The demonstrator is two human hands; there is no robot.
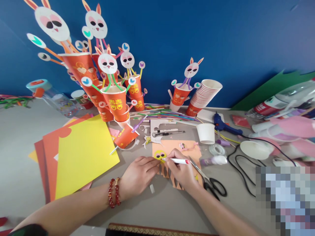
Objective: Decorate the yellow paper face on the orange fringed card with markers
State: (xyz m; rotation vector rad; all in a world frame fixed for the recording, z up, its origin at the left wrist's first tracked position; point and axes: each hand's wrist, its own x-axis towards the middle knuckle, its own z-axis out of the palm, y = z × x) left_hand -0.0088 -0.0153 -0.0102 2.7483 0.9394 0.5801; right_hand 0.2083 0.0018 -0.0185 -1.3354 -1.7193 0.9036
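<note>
A small round yellow paper face (159, 154) with pink patches and dark eyes lies on a peach paper sheet (172, 146). My left hand (142, 172), with two red bead bracelets at the wrist, rests beside it, fingers stretched out flat and fingertips at its lower left edge. My right hand (180, 170) is closed around a white marker pen (180, 161) with a red end, its tip at the face. Under my right hand, dark-marked strips run along the peach sheet's lower edge. Scissors (209, 180) with black handles lie against my right hand's outer side.
Rabbit-faced red paper cups (114, 98) stand stacked at the back left, near yellow sheets (86, 157). Behind the peach sheet are a black pen (169, 133) and pipe-cleaner-like sticks (162, 114). Right are a white cup (206, 133), blue glue gun (226, 125), tape roll (217, 149) and cord.
</note>
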